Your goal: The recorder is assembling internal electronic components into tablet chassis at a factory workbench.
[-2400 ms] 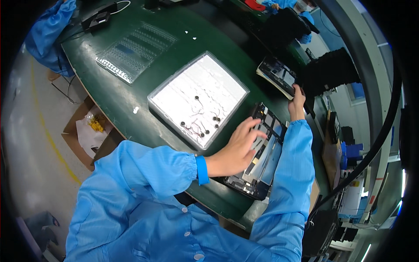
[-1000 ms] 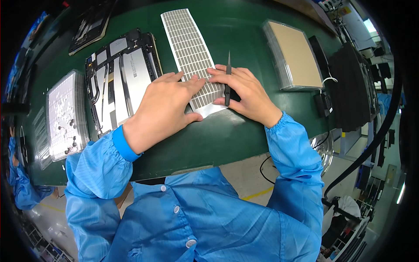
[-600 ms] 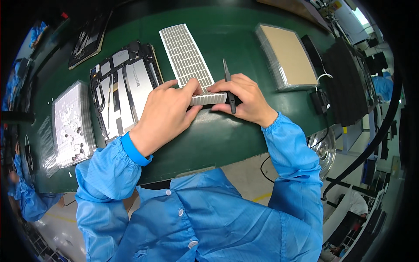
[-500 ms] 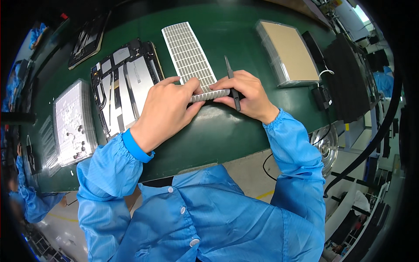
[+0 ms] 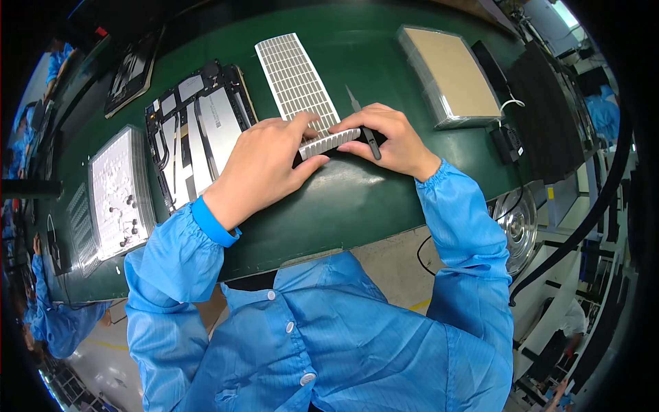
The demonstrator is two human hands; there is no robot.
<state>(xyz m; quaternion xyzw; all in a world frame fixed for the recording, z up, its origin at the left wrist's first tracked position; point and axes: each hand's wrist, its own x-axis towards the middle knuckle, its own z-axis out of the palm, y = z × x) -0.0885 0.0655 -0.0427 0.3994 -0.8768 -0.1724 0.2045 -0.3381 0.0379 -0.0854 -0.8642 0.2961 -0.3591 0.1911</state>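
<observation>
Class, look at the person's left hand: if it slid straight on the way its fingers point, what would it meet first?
Probably the right hand, just past the narrow gridded strip that the left hand already touches.

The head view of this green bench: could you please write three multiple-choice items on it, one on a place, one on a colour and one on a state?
1. Where does the opened device lie relative to the left hand?
A. To its left
B. To its right
C. Under it

2. What colour are the sleeves?
A. White
B. Blue
C. Grey

3. How is the narrow grid strip held?
A. Lying untouched on the table
B. Between both hands
C. By the right hand alone

Answers: 1 A, the device lies on the green table left of that hand. 2 B, both sleeves and the coat are blue. 3 B, the left hand and right hand each have fingers on it, the right also gripping dark tweezers, just below the larger grid sheet.
</observation>
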